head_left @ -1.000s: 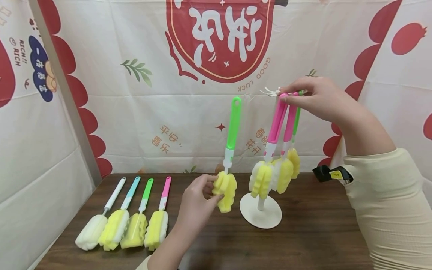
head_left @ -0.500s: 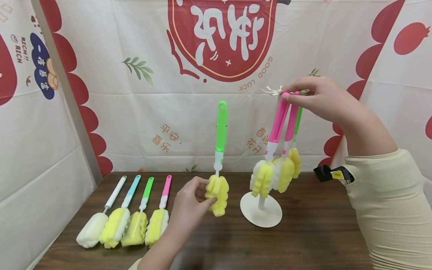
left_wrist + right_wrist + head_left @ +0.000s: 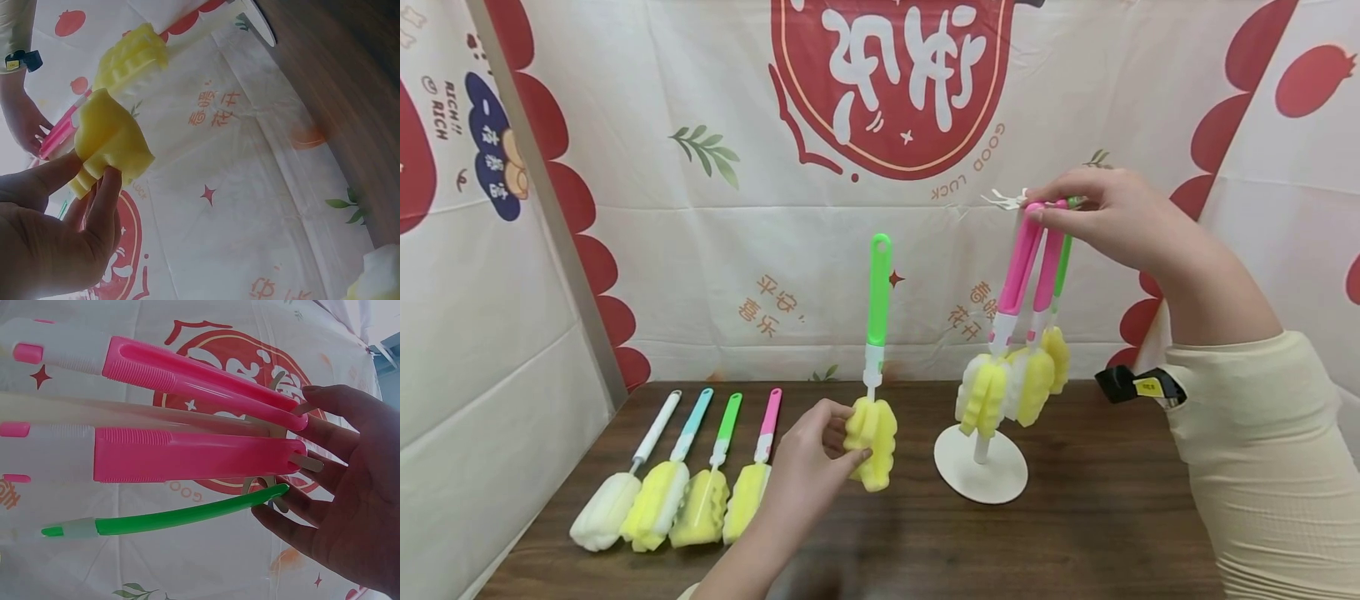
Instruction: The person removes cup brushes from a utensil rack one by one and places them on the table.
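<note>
My left hand [image 3: 816, 454] pinches the yellow sponge head of a green-handled bottle brush [image 3: 879, 292], held upright above the table with its handle up. In the left wrist view, thumb and fingers squeeze the sponge head [image 3: 111, 134]. My right hand [image 3: 1108, 204] grips the top of a white hanging stand [image 3: 981, 483], its thumb and fingers around the hooks. Two pink-handled brushes [image 3: 1019, 267] and a green-handled one [image 3: 1062, 267] hang there, sponges down. The right wrist view shows a hook [image 3: 306, 461] through a pink handle's hole and the thumb at another handle's end.
At the left of the brown table [image 3: 895, 550] lie several bottle brushes side by side: a white one [image 3: 625, 492], a blue-handled one [image 3: 666, 483], a green-handled one [image 3: 707, 492] and a pink-handled one [image 3: 760, 475]. A printed cloth [image 3: 647, 250] stands behind the table.
My left hand has moved left and slightly down with the green-handled brush, away from the stand. My right hand stays at the stand's top.
</note>
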